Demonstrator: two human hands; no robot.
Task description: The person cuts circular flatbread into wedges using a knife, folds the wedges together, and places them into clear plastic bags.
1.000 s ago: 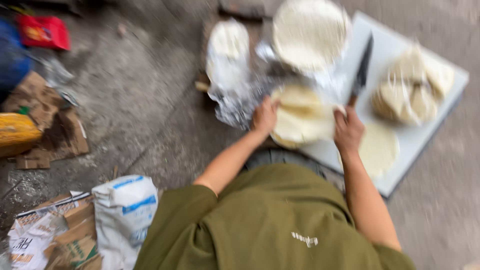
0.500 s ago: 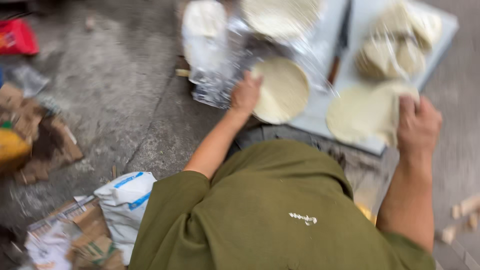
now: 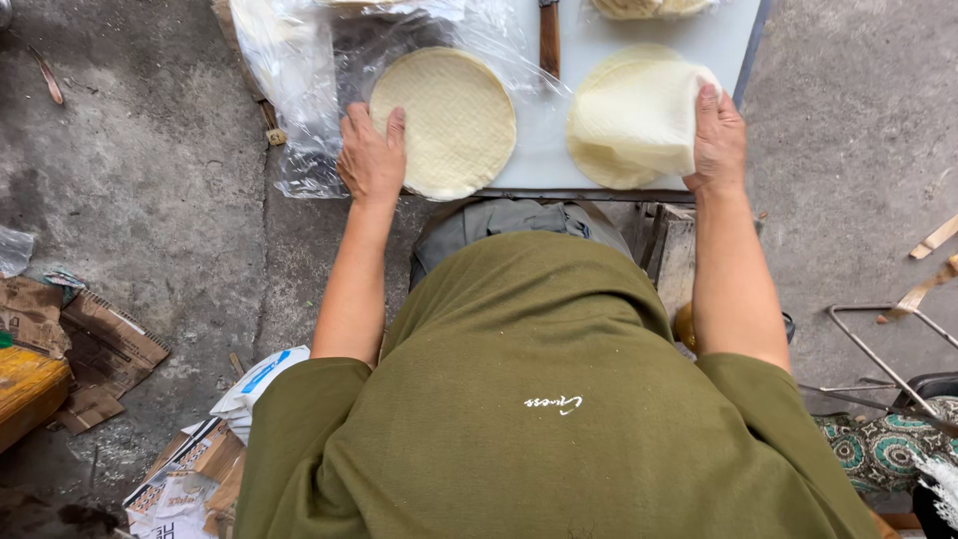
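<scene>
Pressing left hand (image 3: 371, 160) on round wrapper stack (image 3: 444, 122), clear plastic bag (image 3: 299, 90) beside.

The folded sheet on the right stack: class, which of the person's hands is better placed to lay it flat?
Probably the right hand: it already grips the folded sheet; the left hand rests on the other round stack.

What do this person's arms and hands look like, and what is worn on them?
Both arms are bare from above the elbow down, under short olive-green sleeves of a loose top. The left hand and right hand wear no gloves; no rings, watch or bracelets are visible.
</scene>
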